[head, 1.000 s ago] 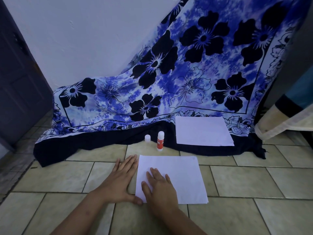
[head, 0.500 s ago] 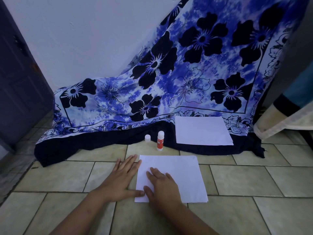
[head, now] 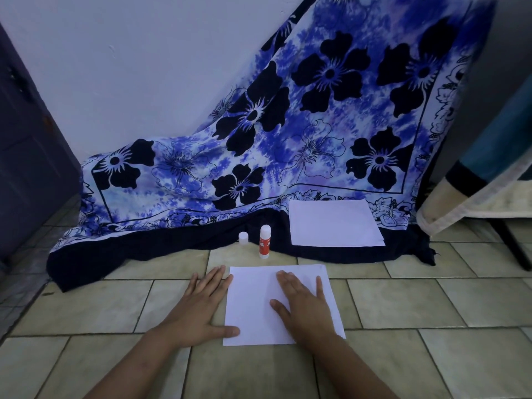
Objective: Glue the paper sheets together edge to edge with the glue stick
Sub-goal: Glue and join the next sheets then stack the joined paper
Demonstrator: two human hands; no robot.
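Looking down from the head camera, two bare forearms reach up from the bottom of the frame onto a beige tiled floor point(head: 403, 306).

A white paper sheet point(head: 252, 309) lies flat on the tiles at lower centre. The right hand point(head: 302, 303) rests palm down on the right half of this sheet, fingers straight and slightly spread, grasping nothing. The left hand point(head: 198, 306) lies flat on the tiles just beside the sheet's left edge, fingers straight and relaxed, with its thumb tip on the sheet's lower left corner.

Just above the sheet, at centre frame, a red and white glue stick point(head: 264, 245) stands upright at the edge of a dark cloth hem. A small white cap point(head: 243, 237) stands just to its left, apart from it.

Right of the glue stick, more white paper point(head: 334, 223) lies on the hem; how many sheets it holds cannot be told.

A blue floral cloth point(head: 316, 125) drapes from the upper right down to the floor, against a pale wall point(head: 129, 67). A dark door point(head: 26, 154) fills the left edge.
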